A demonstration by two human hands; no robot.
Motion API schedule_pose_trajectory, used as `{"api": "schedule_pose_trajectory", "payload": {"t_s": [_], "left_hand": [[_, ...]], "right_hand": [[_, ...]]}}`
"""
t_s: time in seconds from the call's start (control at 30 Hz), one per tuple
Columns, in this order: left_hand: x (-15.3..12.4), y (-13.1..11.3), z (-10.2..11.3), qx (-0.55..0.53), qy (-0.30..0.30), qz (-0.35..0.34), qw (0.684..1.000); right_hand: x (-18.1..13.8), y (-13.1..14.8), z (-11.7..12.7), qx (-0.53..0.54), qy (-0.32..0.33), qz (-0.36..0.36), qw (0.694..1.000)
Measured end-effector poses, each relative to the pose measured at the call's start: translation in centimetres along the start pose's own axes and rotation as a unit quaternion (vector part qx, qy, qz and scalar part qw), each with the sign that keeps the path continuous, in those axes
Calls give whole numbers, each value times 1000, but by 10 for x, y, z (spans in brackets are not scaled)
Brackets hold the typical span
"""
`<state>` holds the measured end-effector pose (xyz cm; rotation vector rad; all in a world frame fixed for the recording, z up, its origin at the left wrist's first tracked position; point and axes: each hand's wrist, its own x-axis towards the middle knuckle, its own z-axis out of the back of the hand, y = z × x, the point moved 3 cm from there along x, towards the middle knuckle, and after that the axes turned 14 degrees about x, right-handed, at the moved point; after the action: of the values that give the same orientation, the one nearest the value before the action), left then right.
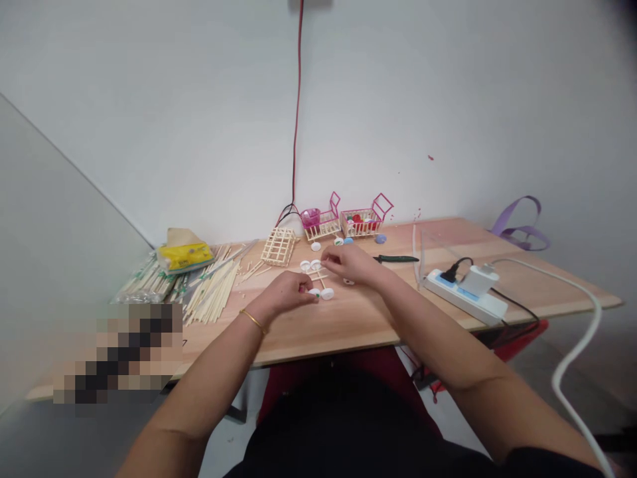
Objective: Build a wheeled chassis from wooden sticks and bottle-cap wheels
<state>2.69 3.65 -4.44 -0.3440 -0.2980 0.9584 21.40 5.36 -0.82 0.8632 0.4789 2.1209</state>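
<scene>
A small frame of thin wooden sticks (324, 278) lies on the table, with white bottle caps (327, 293) at its corners like wheels. My left hand (287, 292) is at its near left, fingers curled and pinched at a white cap with a green mark (315, 292). On the far right side, my right hand (351, 263) bends its fingertips together beside another white cap (315, 265); what lies between them is hidden. Part of one more white cap (348, 281) shows beneath the right hand.
Behind stand a stick lattice basket (279, 246) and two pink-trimmed toy carts (321, 226). A dark-handled knife (398, 259) lies right, before a white power strip (465, 297). Loose sticks (213, 292) and a yellow pack (185, 256) are left. A white cable (582, 345) hangs over the right edge.
</scene>
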Motion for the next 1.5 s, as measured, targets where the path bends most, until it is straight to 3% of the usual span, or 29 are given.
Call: {"api": "schedule_pose_trajectory", "payload": {"t_s": [0.17, 0.53, 1.37, 1.5], "left_hand": [[-1, -4, 2, 20, 1, -13, 1000], [0, -4, 1, 56, 4, -27, 998], [-2, -1, 4, 23, 18, -31, 999], [0, 5, 11, 9, -8, -32, 999]], "right_hand": [[-19, 20, -2, -17, 57, -28, 998], [-45, 13, -33, 0, 55, -61, 997], [-54, 24, -32, 5, 32, -62, 998], [-54, 22, -29, 5, 22, -59, 998]]}}
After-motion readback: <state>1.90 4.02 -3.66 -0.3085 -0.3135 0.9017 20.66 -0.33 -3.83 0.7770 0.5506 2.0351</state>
